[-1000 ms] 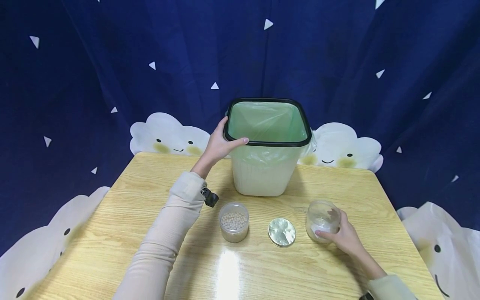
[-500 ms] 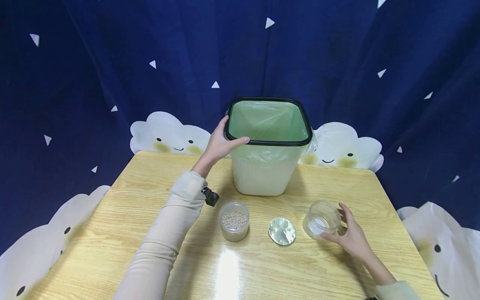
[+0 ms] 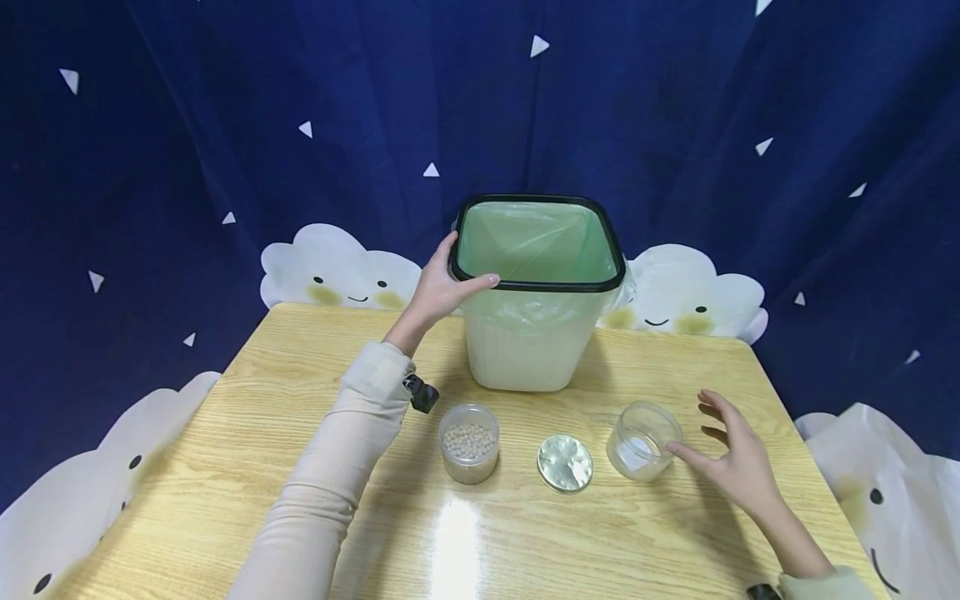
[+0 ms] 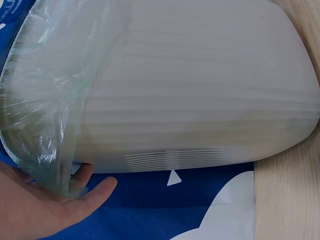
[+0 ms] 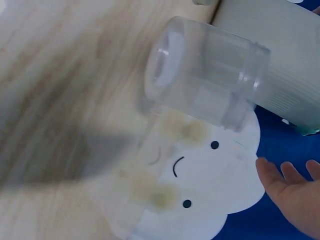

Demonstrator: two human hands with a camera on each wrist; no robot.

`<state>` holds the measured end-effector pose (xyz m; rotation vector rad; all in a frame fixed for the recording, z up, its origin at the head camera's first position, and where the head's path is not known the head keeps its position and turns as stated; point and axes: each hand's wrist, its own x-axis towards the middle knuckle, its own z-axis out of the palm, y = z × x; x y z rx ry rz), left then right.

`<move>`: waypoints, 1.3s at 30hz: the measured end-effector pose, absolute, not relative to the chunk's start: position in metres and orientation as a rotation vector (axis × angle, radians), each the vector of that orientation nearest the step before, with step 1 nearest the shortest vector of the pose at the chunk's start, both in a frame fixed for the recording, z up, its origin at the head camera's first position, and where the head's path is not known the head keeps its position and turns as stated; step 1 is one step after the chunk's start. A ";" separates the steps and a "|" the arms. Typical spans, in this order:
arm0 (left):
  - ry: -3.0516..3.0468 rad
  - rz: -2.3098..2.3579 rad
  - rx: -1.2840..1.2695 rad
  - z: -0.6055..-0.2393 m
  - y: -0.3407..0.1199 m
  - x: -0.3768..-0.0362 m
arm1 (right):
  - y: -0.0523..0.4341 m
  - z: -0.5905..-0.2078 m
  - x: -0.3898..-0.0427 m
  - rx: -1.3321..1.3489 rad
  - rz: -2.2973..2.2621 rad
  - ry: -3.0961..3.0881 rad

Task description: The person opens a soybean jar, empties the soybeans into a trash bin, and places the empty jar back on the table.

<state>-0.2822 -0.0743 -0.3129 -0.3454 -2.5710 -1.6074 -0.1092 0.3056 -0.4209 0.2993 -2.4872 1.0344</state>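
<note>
A white trash can (image 3: 525, 350) with a black rim and a pale green liner bag stands at the back of the table. My left hand (image 3: 442, 283) grips its front left corner, thumb lying along the rim; in the left wrist view the fingers (image 4: 102, 192) show beside the liner bag (image 4: 55, 125). At the right, a clear jar (image 3: 626, 462) without a lid stands upright, something white showing at its bottom. Just right of this jar, my right hand (image 3: 738, 462) is spread, holding nothing, its thumb tip near the jar's side.
A second clear jar (image 3: 467, 467), holding small pale beads, stands in front of the trash can. Between the jars lies a round silvery lid (image 3: 564, 463). The wooden table (image 3: 525, 542) has a dark blue curtain (image 3: 360, 108) with white clouds behind it.
My right hand has let go of the clear jar and drawn back to the right. That jar shifted slightly left and now stands by itself. The left hand and trash can have stayed put.
</note>
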 end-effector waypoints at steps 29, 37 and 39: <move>-2.562 -1.598 -0.340 -0.316 -0.075 -0.285 | 0.249 -0.413 -0.113 0.677 1.285 -2.491; -2.562 -1.596 -0.342 -0.315 -0.074 -0.284 | 0.230 -0.433 -0.127 0.808 1.326 -2.540; -2.561 -1.596 -0.343 -0.315 -0.074 -0.285 | 0.225 -0.438 -0.131 0.802 1.357 -2.554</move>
